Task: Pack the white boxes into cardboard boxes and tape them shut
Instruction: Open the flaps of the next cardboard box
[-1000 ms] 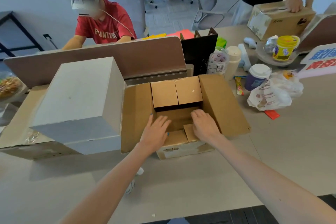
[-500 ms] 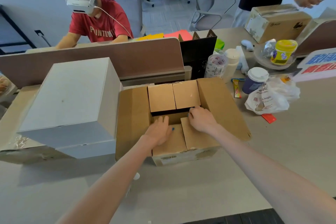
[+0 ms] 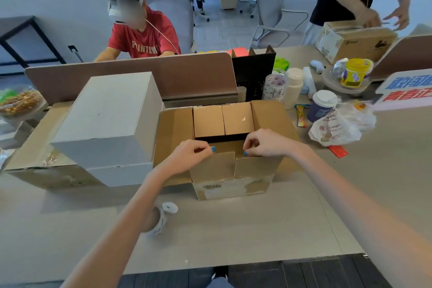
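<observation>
Cardboard box (image 3: 231,188): open on the tabletop (image 3: 233,229) directly before the person, side flaps splayed outward.
Left hand (image 3: 187,156): grip pinched on the top edge of the near flaps (image 3: 211,166), seemingly to fold them clear of the opening.
Right hand (image 3: 266,142): grip pinched likewise on the neighbouring flap's edge.
White box (image 3: 107,119): unpacked and closed, just beside the carton's left flap.
Contents: interior dark, nothing visible inside.
Tape roll (image 3: 161,220): near the left forearm, handy for sealing.

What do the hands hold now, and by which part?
The left hand pinches the near left flap of the cardboard box by its top edge; the right hand, the near right flap.
</observation>
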